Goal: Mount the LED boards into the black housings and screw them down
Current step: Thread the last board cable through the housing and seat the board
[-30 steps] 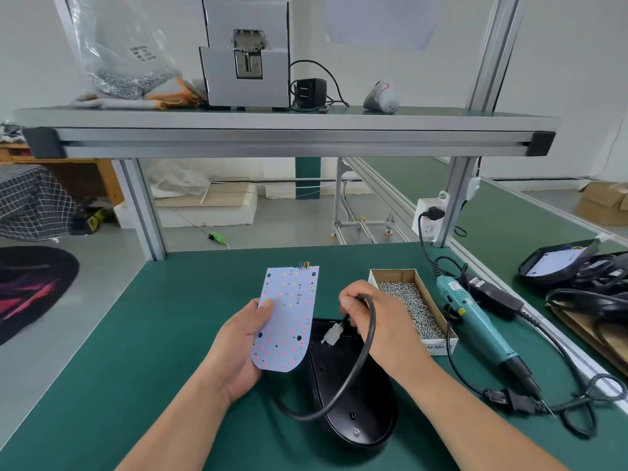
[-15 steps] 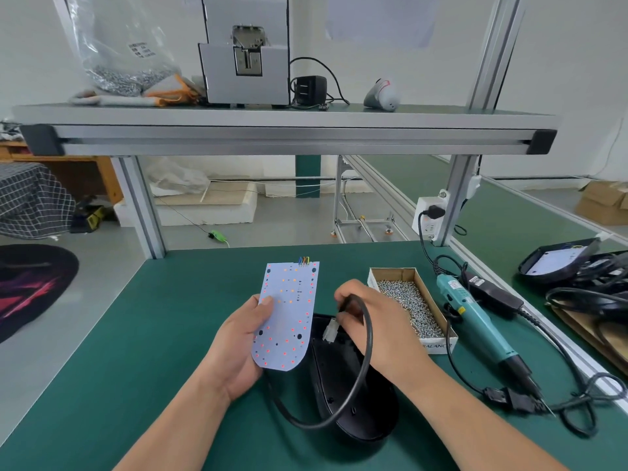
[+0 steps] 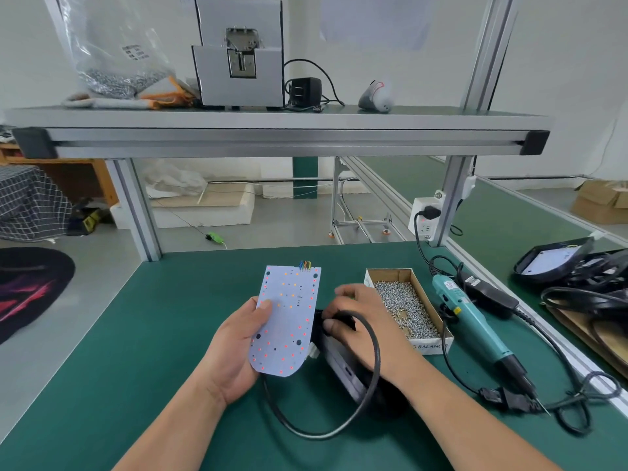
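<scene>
A person's left hand [image 3: 238, 348] held the LED board [image 3: 283, 321] upright above the green workbench [image 3: 136, 334], thumb pressed on its dotted face and fingers hidden behind it. Coloured wires stood out at the board's twelve o'clock edge. At three o'clock of the board, the right hand [image 3: 367, 328] curled its fingers over the upper end of the black housing [image 3: 343, 365], which was tipped up on edge on the bench. A black cable [image 3: 375, 362] ran from under that hand and looped round toward six o'clock, and a white connector [image 3: 312, 351] showed just beside the board's lower edge. A cardboard box of screws [image 3: 407, 304] sat at two o'clock of the right hand. A teal electric screwdriver [image 3: 475, 321] lay at three o'clock of the box.
</scene>
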Available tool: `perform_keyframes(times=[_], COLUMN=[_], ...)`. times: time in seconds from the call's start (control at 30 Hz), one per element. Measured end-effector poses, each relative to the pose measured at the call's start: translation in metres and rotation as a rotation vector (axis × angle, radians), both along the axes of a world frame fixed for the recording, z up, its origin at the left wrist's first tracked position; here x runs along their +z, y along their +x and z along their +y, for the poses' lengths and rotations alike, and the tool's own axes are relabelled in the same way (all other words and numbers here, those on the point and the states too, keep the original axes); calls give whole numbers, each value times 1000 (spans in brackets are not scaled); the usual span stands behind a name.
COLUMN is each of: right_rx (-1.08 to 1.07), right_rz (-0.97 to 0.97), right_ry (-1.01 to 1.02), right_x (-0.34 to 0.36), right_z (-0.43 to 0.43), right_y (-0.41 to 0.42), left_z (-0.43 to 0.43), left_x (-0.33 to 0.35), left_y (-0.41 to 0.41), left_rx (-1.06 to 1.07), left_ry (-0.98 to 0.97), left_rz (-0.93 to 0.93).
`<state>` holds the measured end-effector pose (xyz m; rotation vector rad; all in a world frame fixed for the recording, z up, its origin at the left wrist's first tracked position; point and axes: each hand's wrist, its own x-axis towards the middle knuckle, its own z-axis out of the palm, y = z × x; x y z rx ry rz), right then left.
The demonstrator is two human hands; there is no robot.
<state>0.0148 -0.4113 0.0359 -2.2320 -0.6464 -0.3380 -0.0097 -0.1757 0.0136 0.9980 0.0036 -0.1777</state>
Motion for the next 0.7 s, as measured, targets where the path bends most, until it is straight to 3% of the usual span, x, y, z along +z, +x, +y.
perform_keyframes(times=[0.1,0.4,0.57,0.67,0.7], right_rx=[46,32,119,276,272], right_rz=[160,164,246,373,508], right_ry=[9,67,10,287,431], right_x=[1,5,14,12,18], right_z=[-4,1,6,21,25], right_y=[2,0,0,-2,-4], left_z=[0,-13,-28,-33,-33], left_x=[1,7,9,10,11], left_y=[-1,-8,-12,-15,-16], left_rx=[-47,-141,-57,-35,-25], left_ry=[0,-80,97,204,213], left_rz=[-16,-30,-62,-67,-62])
